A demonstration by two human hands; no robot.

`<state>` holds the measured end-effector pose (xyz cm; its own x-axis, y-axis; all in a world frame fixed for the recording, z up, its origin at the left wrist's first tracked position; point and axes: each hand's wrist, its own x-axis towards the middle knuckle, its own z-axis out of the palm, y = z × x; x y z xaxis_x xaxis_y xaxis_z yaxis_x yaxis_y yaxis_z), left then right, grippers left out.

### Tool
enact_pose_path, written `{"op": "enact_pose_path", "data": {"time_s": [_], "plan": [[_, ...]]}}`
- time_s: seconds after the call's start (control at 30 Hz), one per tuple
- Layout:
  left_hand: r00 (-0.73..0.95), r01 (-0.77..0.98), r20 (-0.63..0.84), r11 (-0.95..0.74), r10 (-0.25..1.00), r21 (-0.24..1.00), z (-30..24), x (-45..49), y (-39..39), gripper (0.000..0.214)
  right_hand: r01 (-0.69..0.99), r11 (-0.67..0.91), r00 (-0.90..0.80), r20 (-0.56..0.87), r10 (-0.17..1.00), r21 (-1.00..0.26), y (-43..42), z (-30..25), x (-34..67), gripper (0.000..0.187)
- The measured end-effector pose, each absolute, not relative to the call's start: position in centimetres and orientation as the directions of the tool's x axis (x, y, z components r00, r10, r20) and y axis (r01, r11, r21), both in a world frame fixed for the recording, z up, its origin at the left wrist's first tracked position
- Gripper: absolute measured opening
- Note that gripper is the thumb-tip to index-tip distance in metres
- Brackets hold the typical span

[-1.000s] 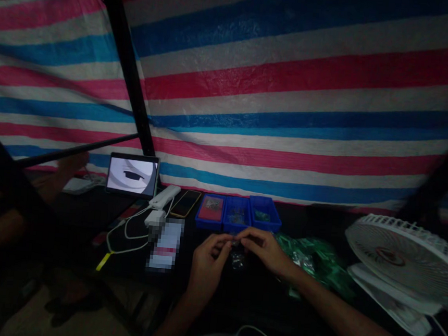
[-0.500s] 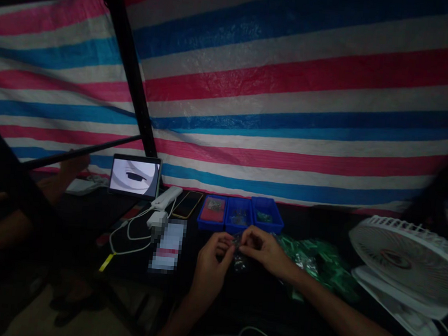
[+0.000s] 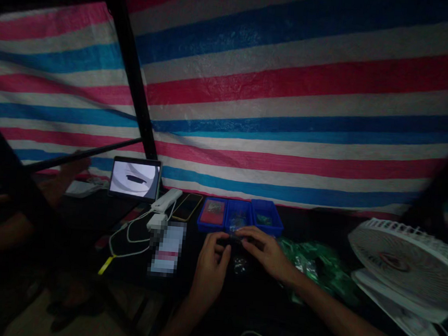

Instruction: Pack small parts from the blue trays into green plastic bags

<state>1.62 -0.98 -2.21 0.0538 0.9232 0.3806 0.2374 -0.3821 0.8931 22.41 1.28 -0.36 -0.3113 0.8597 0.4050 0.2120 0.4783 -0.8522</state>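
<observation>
A small dark object [image 3: 233, 240], too dim to identify, is pinched between the left hand [image 3: 211, 263] and the right hand [image 3: 264, 251], both curled nearly shut, with the right fingers lying over it; its long axis cannot be made out. It is held just above a small glinting packet [image 3: 240, 266] on the dark surface [image 3: 252, 296], in front of three blue plastic bins [image 3: 238, 216], while a crumpled green bag [image 3: 317, 265] lies beside the right hand.

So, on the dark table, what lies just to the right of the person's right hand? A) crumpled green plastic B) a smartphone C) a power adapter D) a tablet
A: the crumpled green plastic lies beside the right hand, between it and the white fan.
</observation>
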Motion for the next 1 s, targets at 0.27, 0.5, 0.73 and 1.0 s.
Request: {"op": "enact_pose_path", "data": {"time_s": [0.27, 0.5, 0.73, 1.0], "plan": [[0.15, 0.285, 0.369, -0.397, 0.917, 0.872, -1.6, 1.7, -1.3, 0.016, 0.242, 0.421, -0.272, 0.355, 0.894, -0.874, 1.6, -1.3, 22.8, 0.059], [0.361, 0.409, 0.333, -0.469, 0.871, 0.783, -1.6, 1.8, -1.6, 0.017, 0.253, 0.439, -0.189, 0.401, 0.897, -0.862, 1.7, -1.3, 22.6, 0.047], [0.476, 0.508, 0.329, -0.56, 0.816, 0.655, -1.9, 1.9, -1.8, 0.018, 0.282, 0.432, -0.171, 0.398, 0.901, -0.857, 2.1, -2.0, 22.9, 0.045], [0.346, 0.46, 0.355, -0.487, 0.868, 0.743, -2.1, 1.7, -1.3, 0.017, 0.313, 0.452, -0.209, 0.404, 0.891, -0.835, 2.1, -1.6, 22.9, 0.033]]}}
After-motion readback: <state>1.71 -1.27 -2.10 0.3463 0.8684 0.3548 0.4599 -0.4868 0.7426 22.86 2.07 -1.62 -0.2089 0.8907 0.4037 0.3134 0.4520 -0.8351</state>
